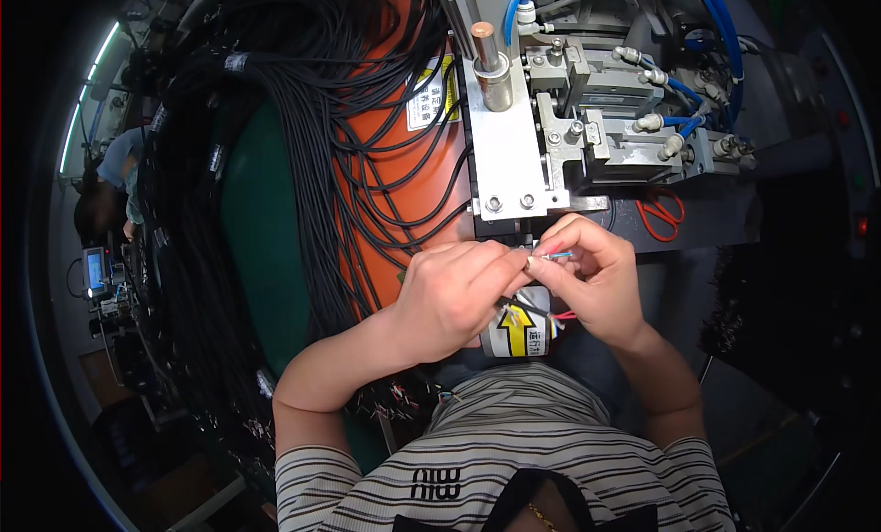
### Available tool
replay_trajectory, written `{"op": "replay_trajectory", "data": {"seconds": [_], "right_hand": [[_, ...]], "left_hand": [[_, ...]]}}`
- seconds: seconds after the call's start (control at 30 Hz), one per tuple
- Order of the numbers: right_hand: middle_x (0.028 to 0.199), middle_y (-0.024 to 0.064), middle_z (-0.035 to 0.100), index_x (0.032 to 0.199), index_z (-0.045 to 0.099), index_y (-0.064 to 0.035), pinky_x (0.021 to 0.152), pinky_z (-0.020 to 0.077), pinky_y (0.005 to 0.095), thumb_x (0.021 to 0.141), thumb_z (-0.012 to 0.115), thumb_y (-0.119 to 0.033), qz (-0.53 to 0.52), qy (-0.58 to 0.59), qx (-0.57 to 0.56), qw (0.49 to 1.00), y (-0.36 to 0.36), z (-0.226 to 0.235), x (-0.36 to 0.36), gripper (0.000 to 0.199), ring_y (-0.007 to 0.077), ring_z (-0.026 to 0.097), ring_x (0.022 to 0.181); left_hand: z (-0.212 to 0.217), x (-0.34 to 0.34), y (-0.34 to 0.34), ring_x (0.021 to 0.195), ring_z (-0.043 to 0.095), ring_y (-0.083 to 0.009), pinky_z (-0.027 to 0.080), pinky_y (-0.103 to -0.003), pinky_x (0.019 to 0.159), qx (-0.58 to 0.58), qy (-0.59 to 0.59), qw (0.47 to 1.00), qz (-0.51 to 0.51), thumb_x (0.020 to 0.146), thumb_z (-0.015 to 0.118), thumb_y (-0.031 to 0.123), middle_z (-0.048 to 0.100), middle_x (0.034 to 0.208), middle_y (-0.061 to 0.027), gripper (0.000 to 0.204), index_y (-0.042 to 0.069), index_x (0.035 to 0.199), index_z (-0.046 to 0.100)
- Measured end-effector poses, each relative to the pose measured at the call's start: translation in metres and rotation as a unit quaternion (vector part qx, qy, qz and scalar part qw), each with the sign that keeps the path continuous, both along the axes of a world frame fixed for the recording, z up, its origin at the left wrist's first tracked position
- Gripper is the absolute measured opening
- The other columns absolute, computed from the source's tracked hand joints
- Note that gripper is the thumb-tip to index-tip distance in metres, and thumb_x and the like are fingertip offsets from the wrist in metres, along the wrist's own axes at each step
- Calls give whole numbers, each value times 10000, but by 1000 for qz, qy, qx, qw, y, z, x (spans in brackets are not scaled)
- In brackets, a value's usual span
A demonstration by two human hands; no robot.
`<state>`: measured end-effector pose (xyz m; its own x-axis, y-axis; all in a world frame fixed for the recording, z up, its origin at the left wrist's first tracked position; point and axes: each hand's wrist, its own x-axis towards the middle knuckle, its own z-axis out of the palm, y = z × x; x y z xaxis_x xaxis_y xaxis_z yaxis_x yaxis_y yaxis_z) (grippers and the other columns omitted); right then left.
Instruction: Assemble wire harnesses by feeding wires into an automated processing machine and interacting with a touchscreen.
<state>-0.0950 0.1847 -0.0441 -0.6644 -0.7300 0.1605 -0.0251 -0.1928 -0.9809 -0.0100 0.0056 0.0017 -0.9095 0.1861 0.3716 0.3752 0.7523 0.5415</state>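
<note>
At the near edge of the bench, the person's striped shirt (505, 440) fills the lower frame, with both forearms rising from it toward the machine. Just above the shirt sits a grey block with a yellow arrow label (523, 332), partly covered by the hands.

The left hand (450, 298) is curled, its fingertips pressed together on thin wires (551, 255) at the point where it meets the right hand. The right hand (596, 280) is also curled, thumb and forefinger pinching the same wires; a blue and a red strand show between the fingers. The two hands touch at the fingertips. The wires lie directly below the lower edge of the metal plate (509, 156), just beside its slot. More strands, red among them, run down from the hands toward the labelled block.

Beyond the hands, the plate stands upright with a copper-tipped cylinder (491, 59) mounted near its top. To the right of it is a pneumatic assembly with blue hoses (711, 36). Orange-handled scissors (661, 215) lie on the dark surface right of the plate. To the left, a thick bundle of black cables (275, 119) drapes across an orange panel (404, 174).
</note>
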Motion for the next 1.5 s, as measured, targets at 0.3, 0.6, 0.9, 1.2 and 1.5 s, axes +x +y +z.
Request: {"op": "replay_trajectory", "data": {"seconds": [0.3, 0.6, 0.9, 1.2, 1.5], "right_hand": [[1035, 145, 627, 1075, 637, 69, 487, 452, 183, 907, 581, 63, -26, -169, -21, 985, 7, 25, -1, 178, 129, 650, 630], [1023, 174, 657, 1076, 650, 72, 460, 446, 187, 900, 556, 94, 8, -139, -37, 990, 5, 21, -7, 201, 148, 669, 606], [1004, 162, 663, 1039, 659, 69, 460, 437, 183, 897, 572, 89, 2, -46, -18, 999, 4, 25, -11, 168, 137, 666, 599], [971, 141, 670, 1014, 659, 65, 509, 445, 186, 889, 604, 77, -51, 79, 117, 989, 3, 22, -1, 137, 97, 637, 637], [858, 88, 677, 946, 678, 49, 542, 441, 188, 845, 664, 69, -213, 168, 17, 962, -11, 19, 18, 104, 70, 587, 633]], "left_hand": [[-2, -5, -9, 555, 614, -121, 474, -245, 492, 187, -55, 981, -12, 907, 658, 27, 680, 726, -93, 98, -42, 976, 669], [4, -6, -19, 470, 522, -56, 416, -222, 449, 393, -294, 871, -28, 949, 624, 76, 672, 673, -51, 126, -17, 1020, 671], [4, -8, -24, 463, 485, -45, 394, -202, 442, 441, -338, 830, -43, 982, 570, 70, 671, 681, -51, 155, -32, 1054, 663], [1, -4, 2, 466, 602, -187, 447, -282, 439, 82, -87, 993, 23, 869, 677, 41, 591, 579, -95, 76, -20, 853, 636], [-2, -2, 4, 451, 586, -186, 438, -297, 433, 113, -85, 989, 44, 877, 661, 42, 574, 560, -79, 100, -7, 808, 608]]}}
